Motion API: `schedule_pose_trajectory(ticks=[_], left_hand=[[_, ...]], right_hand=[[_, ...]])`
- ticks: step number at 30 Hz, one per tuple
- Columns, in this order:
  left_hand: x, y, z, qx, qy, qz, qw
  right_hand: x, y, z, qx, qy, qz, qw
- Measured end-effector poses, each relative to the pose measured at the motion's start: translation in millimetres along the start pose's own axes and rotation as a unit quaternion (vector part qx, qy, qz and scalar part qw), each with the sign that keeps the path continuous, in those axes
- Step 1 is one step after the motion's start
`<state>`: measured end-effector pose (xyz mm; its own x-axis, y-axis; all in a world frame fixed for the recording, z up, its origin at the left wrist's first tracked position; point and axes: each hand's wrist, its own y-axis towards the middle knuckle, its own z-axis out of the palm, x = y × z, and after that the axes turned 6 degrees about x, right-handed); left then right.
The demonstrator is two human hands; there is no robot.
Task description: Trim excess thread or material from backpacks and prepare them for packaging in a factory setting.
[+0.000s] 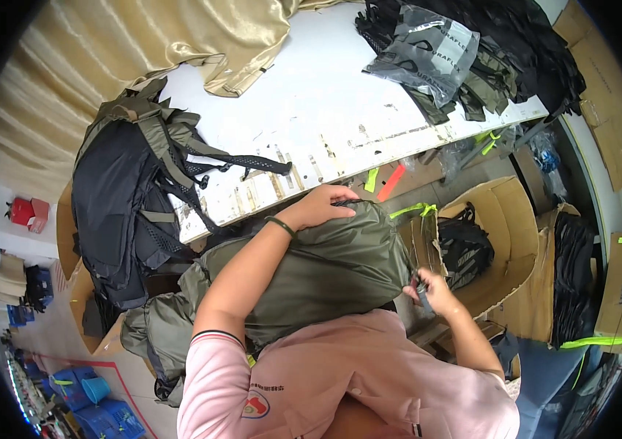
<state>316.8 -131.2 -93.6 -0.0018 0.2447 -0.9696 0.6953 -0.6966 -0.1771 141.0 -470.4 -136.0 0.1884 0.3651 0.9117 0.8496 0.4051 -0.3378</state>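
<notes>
An olive-green backpack (pixel 333 271) rests against my chest, below the edge of the white table (pixel 326 110). My left hand (pixel 323 204) lies on its top, fingers curled over the upper edge near a dark strap. My right hand (pixel 428 291) pinches a small dark strap or zip pull at the bag's right side. A dark band circles my left wrist.
A pile of black and olive backpacks (pixel 132 190) hangs over the table's left end. Gold cloth (pixel 201 36) covers the far left. Plastic-bagged dark straps and fabric (pixel 443 58) lie at the far right. Open cardboard boxes (pixel 505 241) with black pieces stand to my right.
</notes>
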Motion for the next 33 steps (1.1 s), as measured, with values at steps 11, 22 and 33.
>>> schedule_pose_trajectory(ticks=[11,22,33], left_hand=[[-12.5,-29.1,14.2,0.015,-0.212,-0.079,0.974],[-3.3,-33.6,21.2,0.038,-0.161,0.003,0.986],[-2.7,-34.5,20.9,0.045,-0.103,0.029,0.993]], right_hand=[[174.2,96.7,-66.3,-0.008,-0.505,-0.224,0.833],[198.7,115.8,-55.2,0.106,-0.561,-0.169,0.803],[179.4,114.6,-55.5,0.087,-0.564,-0.159,0.806]])
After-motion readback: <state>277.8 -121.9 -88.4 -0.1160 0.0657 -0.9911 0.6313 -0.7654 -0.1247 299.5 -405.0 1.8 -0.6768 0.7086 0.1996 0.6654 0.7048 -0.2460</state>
